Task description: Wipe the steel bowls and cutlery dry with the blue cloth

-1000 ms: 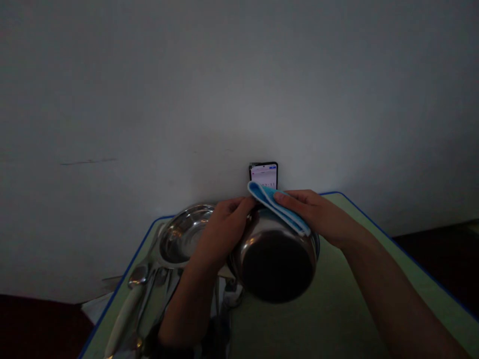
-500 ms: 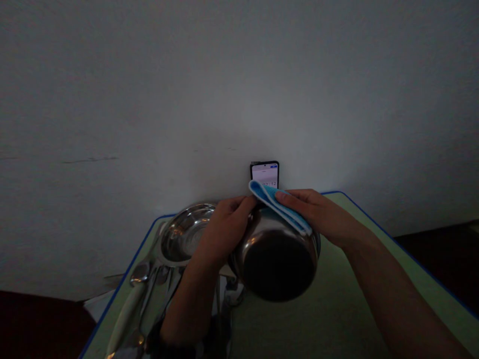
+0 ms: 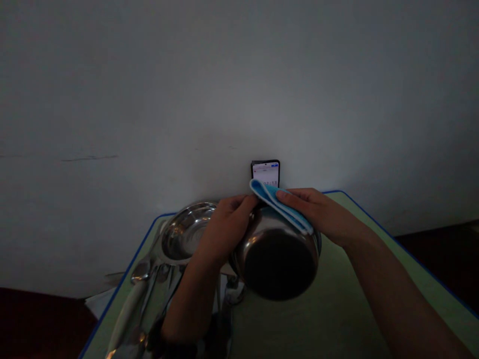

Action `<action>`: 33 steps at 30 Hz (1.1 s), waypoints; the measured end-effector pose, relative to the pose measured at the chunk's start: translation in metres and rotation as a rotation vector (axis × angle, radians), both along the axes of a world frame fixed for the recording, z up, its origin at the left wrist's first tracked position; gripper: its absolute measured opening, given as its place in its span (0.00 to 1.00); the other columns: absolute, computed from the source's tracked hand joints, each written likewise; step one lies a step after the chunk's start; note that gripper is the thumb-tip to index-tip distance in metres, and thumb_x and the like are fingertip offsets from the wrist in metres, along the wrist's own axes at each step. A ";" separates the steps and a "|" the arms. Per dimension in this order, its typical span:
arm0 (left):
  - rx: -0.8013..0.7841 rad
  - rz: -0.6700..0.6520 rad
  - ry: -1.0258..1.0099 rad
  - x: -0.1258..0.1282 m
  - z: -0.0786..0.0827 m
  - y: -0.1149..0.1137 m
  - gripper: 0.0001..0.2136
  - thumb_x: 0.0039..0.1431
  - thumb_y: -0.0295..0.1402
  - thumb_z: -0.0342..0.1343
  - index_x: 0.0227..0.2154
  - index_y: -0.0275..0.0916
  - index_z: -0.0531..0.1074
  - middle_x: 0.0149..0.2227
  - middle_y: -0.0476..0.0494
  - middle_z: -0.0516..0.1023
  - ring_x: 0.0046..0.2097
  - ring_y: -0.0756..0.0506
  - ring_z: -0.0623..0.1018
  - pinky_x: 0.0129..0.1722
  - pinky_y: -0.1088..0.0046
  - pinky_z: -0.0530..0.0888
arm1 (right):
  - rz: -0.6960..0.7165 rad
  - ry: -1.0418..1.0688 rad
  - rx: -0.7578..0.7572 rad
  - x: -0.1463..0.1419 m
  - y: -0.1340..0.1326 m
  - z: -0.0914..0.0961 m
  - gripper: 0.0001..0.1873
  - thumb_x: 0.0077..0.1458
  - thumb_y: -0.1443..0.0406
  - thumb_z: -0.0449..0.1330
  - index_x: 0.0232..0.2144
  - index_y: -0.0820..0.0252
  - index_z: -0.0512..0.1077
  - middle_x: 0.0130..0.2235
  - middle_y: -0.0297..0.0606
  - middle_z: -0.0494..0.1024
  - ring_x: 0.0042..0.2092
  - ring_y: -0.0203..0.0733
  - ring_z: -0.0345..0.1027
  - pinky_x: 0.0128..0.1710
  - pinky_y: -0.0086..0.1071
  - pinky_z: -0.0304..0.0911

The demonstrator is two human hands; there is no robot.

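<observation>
A shiny metal pot is tilted over the table, its dark base facing me. My left hand grips it at its upper left; the fingertips are hidden behind it. Folded in two, a blue cloth with a pale edge lies against the pot's upper right side. My right hand pinches this cloth, thumb on top, and presses it to the metal. Behind the pot a phone leans on the wall, its screen lit with digits and its lower part covered by the cloth.
On the green table with blue edging, a shiny metal bowl stands left of my left hand. Several metal spoons and other utensils, among them a ladle, lie below it, partly behind my left forearm. A pale wall borders the back.
Both hands, the pot and the cloth keep nearly the same positions. The digits on the phone have gone from 12 to 13 at their end.
</observation>
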State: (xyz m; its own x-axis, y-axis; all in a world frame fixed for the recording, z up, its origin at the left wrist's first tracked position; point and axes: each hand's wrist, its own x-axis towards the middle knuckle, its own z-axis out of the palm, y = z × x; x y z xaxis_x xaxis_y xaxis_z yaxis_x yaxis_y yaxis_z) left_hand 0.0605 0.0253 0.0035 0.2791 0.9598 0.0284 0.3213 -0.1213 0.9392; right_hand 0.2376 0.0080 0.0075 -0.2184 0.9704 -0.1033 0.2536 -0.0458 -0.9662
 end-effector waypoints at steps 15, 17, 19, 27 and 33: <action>0.017 0.032 0.024 0.001 0.002 -0.001 0.14 0.54 0.39 0.46 0.26 0.38 0.75 0.24 0.47 0.76 0.26 0.49 0.72 0.27 0.74 0.66 | 0.007 0.002 -0.008 0.001 0.000 0.000 0.21 0.49 0.47 0.54 0.29 0.57 0.73 0.26 0.33 0.73 0.29 0.36 0.65 0.29 0.28 0.60; 0.005 0.026 0.025 0.001 0.003 -0.001 0.15 0.54 0.39 0.46 0.26 0.38 0.75 0.24 0.47 0.76 0.26 0.48 0.72 0.27 0.74 0.66 | 0.003 -0.001 -0.008 0.001 0.000 0.001 0.21 0.49 0.47 0.53 0.30 0.57 0.73 0.26 0.34 0.73 0.29 0.36 0.65 0.28 0.28 0.60; -0.008 0.018 0.019 0.001 0.004 -0.002 0.15 0.54 0.39 0.46 0.27 0.38 0.75 0.24 0.47 0.76 0.27 0.48 0.72 0.27 0.74 0.66 | 0.006 0.001 -0.013 0.000 0.000 0.002 0.22 0.49 0.46 0.53 0.30 0.57 0.73 0.25 0.34 0.73 0.29 0.36 0.66 0.28 0.28 0.60; -0.010 0.004 -0.022 0.001 0.002 -0.001 0.15 0.54 0.39 0.47 0.28 0.39 0.77 0.26 0.46 0.78 0.28 0.48 0.73 0.30 0.73 0.67 | 0.013 -0.001 -0.026 0.000 0.000 0.000 0.23 0.48 0.44 0.53 0.31 0.55 0.73 0.23 0.32 0.71 0.26 0.35 0.64 0.26 0.28 0.60; 0.009 0.044 -0.020 0.002 0.003 -0.002 0.17 0.54 0.43 0.47 0.26 0.40 0.76 0.25 0.48 0.77 0.27 0.49 0.73 0.30 0.74 0.67 | 0.030 -0.037 0.000 0.000 0.000 0.000 0.23 0.49 0.45 0.52 0.30 0.57 0.73 0.28 0.34 0.73 0.25 0.32 0.62 0.23 0.26 0.56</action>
State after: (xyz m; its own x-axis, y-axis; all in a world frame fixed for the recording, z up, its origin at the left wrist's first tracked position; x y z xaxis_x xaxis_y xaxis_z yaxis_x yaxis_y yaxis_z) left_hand 0.0628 0.0235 0.0061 0.2358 0.9709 0.0423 0.3076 -0.1159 0.9444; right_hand 0.2375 0.0080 0.0077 -0.2436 0.9634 -0.1122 0.2901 -0.0380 -0.9562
